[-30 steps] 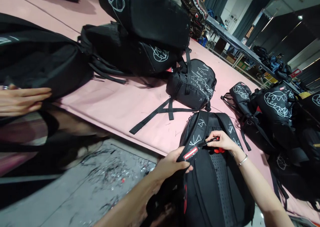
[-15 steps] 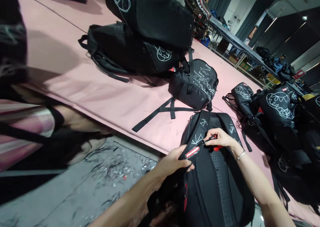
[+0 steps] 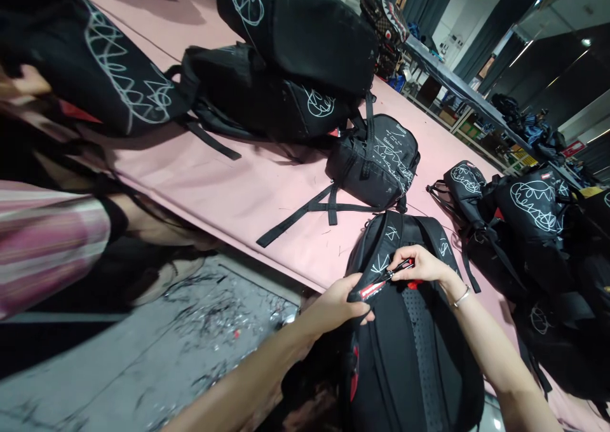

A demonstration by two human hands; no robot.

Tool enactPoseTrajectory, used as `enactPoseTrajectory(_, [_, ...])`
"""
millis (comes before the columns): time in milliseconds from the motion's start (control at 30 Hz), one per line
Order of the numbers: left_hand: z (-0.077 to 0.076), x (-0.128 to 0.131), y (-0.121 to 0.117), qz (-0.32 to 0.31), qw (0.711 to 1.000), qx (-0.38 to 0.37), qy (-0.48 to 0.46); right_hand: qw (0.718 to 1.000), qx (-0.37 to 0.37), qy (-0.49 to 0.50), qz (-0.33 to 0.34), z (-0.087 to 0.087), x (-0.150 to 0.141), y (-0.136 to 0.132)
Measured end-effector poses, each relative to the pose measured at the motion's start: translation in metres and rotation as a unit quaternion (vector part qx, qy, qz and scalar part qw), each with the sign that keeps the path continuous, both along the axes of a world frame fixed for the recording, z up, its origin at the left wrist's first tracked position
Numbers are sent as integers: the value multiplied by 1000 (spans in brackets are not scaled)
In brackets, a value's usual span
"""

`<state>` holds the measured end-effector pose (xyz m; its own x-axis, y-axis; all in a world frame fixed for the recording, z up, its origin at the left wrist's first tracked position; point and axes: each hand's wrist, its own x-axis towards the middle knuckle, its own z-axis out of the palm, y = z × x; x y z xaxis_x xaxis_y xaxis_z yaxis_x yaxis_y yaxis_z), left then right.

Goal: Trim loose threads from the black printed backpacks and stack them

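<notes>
Since the earlier frame, a black fabric backpack with white looping scribbles (image 3: 126, 70) has been brought in at the left, beside a co-worker's hand (image 3: 31, 82). Much of the long pink-covered table (image 3: 223, 197) is taken up by it and by stacked black backpacks (image 3: 314, 32). At the near edge, a black padded backpack with a perforated panel (image 3: 395, 356) is faced by a small black printed bag (image 3: 376, 162). Its strap's red-and-white label (image 3: 372, 290) is pinched at by the left hand (image 3: 342, 300); a small dark tool (image 3: 394, 270) is gripped by the right hand (image 3: 422, 265), wrist bent.
</notes>
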<state>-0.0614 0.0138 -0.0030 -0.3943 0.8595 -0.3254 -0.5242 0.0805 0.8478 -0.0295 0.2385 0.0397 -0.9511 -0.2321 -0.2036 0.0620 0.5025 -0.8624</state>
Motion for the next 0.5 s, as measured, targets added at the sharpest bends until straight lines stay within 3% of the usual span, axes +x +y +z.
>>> enactPoseTrajectory(367, [-1, 2, 8, 15, 999, 19, 46, 999, 9, 4, 41, 9, -1, -22])
enactPoseTrajectory(500, [-2, 1, 5, 16, 999, 23, 24, 1000, -13, 13, -2, 6, 2, -23])
